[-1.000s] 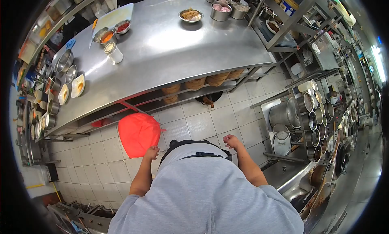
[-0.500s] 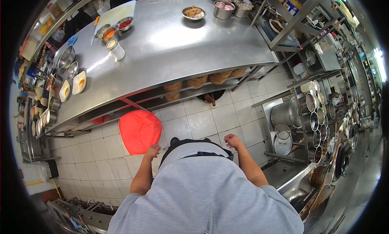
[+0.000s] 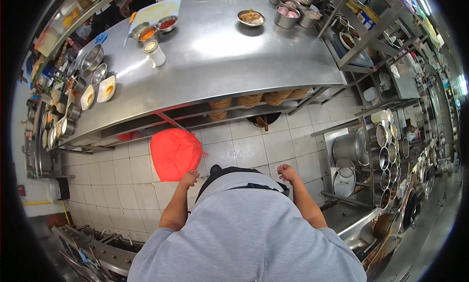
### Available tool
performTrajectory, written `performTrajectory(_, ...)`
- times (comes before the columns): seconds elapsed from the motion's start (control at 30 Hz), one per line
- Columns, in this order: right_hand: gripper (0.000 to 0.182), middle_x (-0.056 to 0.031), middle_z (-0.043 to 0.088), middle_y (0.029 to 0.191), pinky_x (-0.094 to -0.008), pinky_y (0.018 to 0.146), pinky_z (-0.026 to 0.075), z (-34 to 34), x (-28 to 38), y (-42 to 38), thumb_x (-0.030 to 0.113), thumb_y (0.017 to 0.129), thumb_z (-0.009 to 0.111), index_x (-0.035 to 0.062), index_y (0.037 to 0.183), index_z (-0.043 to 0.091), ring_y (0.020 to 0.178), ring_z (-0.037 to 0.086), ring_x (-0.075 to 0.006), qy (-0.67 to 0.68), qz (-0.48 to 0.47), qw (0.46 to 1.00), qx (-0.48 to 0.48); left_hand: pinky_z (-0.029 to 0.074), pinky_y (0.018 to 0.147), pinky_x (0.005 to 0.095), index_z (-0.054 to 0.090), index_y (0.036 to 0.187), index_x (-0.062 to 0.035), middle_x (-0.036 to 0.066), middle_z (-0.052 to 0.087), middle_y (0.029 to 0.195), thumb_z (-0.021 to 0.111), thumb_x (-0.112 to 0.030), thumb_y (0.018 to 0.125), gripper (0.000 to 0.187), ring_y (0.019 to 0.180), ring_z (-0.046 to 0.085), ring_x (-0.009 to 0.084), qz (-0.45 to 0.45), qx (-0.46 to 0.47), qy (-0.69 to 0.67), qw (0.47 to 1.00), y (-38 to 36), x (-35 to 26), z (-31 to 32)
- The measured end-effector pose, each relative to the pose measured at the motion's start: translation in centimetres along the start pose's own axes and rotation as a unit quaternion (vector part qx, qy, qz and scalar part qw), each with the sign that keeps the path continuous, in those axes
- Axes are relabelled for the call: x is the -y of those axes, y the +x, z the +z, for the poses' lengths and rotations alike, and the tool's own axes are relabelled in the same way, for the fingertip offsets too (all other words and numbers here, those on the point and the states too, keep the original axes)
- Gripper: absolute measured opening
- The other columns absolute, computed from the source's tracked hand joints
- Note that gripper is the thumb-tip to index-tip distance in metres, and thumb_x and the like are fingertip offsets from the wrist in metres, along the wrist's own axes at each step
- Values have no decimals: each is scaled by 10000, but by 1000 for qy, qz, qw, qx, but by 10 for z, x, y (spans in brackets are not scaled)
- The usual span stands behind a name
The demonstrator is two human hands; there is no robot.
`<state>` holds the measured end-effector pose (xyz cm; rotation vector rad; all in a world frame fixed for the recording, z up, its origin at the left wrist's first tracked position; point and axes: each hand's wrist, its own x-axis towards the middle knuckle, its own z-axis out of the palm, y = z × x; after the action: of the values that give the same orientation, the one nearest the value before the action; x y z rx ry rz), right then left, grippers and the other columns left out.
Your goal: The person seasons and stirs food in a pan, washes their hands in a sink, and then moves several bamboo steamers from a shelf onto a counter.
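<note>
My left hand (image 3: 189,178) hangs beside my body, just below the red plastic bag (image 3: 175,155) on the floor, with its fingers loosely curled; whether it holds anything is too small to tell. My right hand (image 3: 287,173) hangs on the other side over the floor tiles, fingers curled in, and nothing can be made out in it. Neither hand touches the steel table (image 3: 215,72) in front of me. On that table stand a bowl of food (image 3: 251,17), a white lidded container (image 3: 155,54), a bowl of orange food (image 3: 146,34) and a bowl of red food (image 3: 167,24).
Steamer baskets (image 3: 249,100) sit on the shelf under the table. To the right are a large pot (image 3: 349,147), stacked metal pots and a steel sink. Two white dishes (image 3: 106,89) stand at the table's left end. Part of another person's arm (image 3: 128,1) shows at top left.
The table and the red bag have shifted slightly in view as my head moved. Another person's arm has come into view behind the cutting board. Both my hands still hang at my sides.
</note>
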<state>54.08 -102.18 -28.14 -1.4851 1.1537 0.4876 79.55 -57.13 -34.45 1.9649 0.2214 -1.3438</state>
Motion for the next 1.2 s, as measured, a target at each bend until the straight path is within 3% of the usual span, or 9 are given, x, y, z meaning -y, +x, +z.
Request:
performTrajectory(0.23, 285, -34, 649, 863, -311, 499, 499, -5, -26, 35, 380, 913, 517, 141, 1038, 609, 633, 630, -166, -42, -17, 999, 28, 502, 511, 359, 474, 1313, -29, 131, 613, 820, 594, -366, 862, 575, 684, 598, 215, 99, 18, 63, 993, 44, 35, -10)
performTrajectory(0.3, 260, -35, 649, 862, -301, 495, 497, -6, -11, 23, 348, 904, 533, 138, 1039, 609, 620, 625, -155, -58, -14, 998, 32, 543, 774, 403, 517, 1271, -106, 181, 547, 1205, 589, -204, 842, 446, 991, 619, 263, 93, 50, 225, 969, 46, 26, -11)
performTrajectory(0.4, 210, -26, 640, 844, -285, 487, 483, -7, 2, 21, 282, 886, 567, 132, 1027, 605, 615, 618, -139, -48, -14, 998, 28, 514, 853, 358, 503, 1293, -83, 220, 554, 1213, 617, -197, 816, 503, 1019, 613, 291, 122, 15, 314, 942, 61, -2, -9)
performTrajectory(0.47, 203, -23, 638, 840, -281, 488, 481, -6, 10, 20, 267, 880, 580, 128, 1026, 605, 618, 620, -140, -46, -20, 998, 30, 502, 832, 377, 424, 1343, 6, 236, 609, 1094, 674, -288, 788, 676, 999, 612, 336, 237, -124, 277, 923, 45, -29, 3)
performTrajectory(0.5, 197, -21, 636, 837, -278, 488, 478, -6, 13, 19, 251, 874, 594, 125, 1025, 605, 621, 622, -140, -43, -13, 998, 38, 417, 981, 379, 370, 1365, 27, 258, 549, 1218, 692, -283, 769, 745, 1159, 521, 375, 257, -64, 237, 935, 41, -50, 0)
performTrajectory(0.6, 190, -19, 636, 838, -276, 493, 480, -4, 20, 14, 239, 866, 611, 122, 1016, 607, 630, 629, -141, -30, -12, 999, 37, 406, 1002, 391, 336, 1385, 11, 280, 501, 1273, 680, -286, 771, 765, 1184, 494, 390, 287, -91, 212, 930, 79, -82, 6)
performTrajectory(0.77, 184, -16, 639, 827, -283, 497, 484, -8, 13, 8, 231, 863, 617, 123, 1011, 608, 628, 632, -146, -7, -14, 1000, 23, 336, 1071, 399, 277, 1428, -25, 271, 252, 1467, 667, -321, 775, 817, 1305, 354, 413, 346, -130, 296, 881, 57, -191, 15)
performTrajectory(0.87, 174, -19, 641, 819, -288, 494, 485, -17, -5, 8, 231, 863, 616, 124, 1000, 612, 622, 631, -149, 5, 3, 1000, 7, 320, 1081, 446, 238, 1446, -48, 224, 166, 1513, 680, -319, 763, 858, 1336, 291, 437, 311, -121, 357, 872, 18, -250, 23)
performTrajectory(1.2, 233, -40, 637, 822, -285, 460, 483, -41, -66, -11, 297, 891, 565, 83, 975, 603, 606, 617, -157, 29, 7, 999, -31, 359, 1050, 499, 266, 1455, -125, 145, 8, 1556, 675, -304, 766, 821, 1402, 118, 422, 316, -193, 474, 799, 56, -299, 45)
